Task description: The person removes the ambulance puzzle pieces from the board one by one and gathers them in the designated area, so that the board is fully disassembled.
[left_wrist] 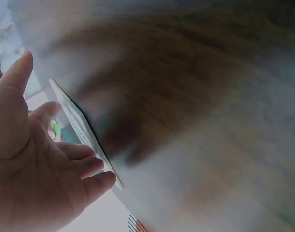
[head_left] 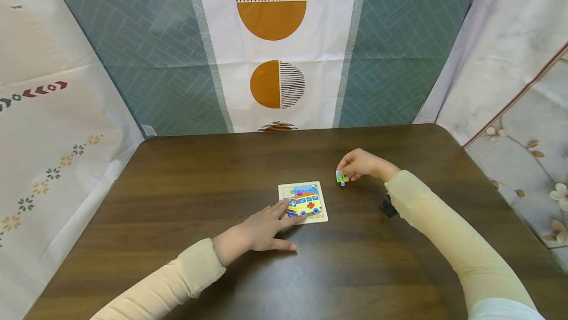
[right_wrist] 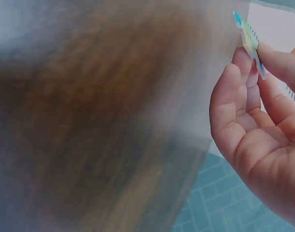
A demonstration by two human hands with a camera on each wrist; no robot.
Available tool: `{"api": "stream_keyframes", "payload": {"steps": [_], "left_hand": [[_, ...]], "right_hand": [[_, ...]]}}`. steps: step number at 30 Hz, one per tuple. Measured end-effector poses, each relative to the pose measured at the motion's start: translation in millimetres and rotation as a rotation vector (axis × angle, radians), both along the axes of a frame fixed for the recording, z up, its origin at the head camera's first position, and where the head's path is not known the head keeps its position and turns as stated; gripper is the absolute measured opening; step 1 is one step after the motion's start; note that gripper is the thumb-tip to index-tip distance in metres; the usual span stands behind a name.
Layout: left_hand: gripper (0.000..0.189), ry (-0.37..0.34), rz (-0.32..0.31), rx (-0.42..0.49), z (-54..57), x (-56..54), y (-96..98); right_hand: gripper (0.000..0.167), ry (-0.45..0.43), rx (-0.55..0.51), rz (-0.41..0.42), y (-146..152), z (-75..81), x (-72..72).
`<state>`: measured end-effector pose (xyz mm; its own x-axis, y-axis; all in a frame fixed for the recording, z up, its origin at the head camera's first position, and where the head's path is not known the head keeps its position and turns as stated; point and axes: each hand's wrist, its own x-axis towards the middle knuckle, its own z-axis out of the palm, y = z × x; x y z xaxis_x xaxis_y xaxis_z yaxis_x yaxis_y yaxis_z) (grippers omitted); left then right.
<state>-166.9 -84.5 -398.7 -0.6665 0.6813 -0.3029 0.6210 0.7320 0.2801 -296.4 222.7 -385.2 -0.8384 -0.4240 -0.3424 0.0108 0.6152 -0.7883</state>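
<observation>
Pinching a puzzle piece (head_left: 340, 176) between thumb and fingers of the right hand (head_left: 361, 163), to the right of the puzzle board (head_left: 322, 206); probably handling as light, thin and stiff, so calling for a fingertip hold by the edges. Resting the left hand (head_left: 268, 230), fingers spread and grasping nothing, on the puzzle board; holding both hands well apart over the brown table (head_left: 199, 177).

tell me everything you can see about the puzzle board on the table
The puzzle board is thin and roughly square, with a pale border that looks like wood. Its printed picture shows a yellow vehicle with a red cross and blue windows. The upper left is bare and pale, so the picture looks incomplete. It lies flat on the brown table; fingers of the left hand reach over its left part, seemingly touching it.
</observation>
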Motion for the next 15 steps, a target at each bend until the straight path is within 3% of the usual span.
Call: {"api": "stream_keyframes", "payload": {"steps": [9,15], "left_hand": [[0.064,-0.020,-0.020,0.011,-2.2,-4.6,-4.1],[0.066,-0.025,-0.024,0.015,-1.9,-4.5,-5.8]], "right_hand": [[0.023,-0.018,0.000,-0.078,-3,-12.8,1.9],[0.021,0.034,0.047,-0.124,-5,-17.9,3.0]]}}
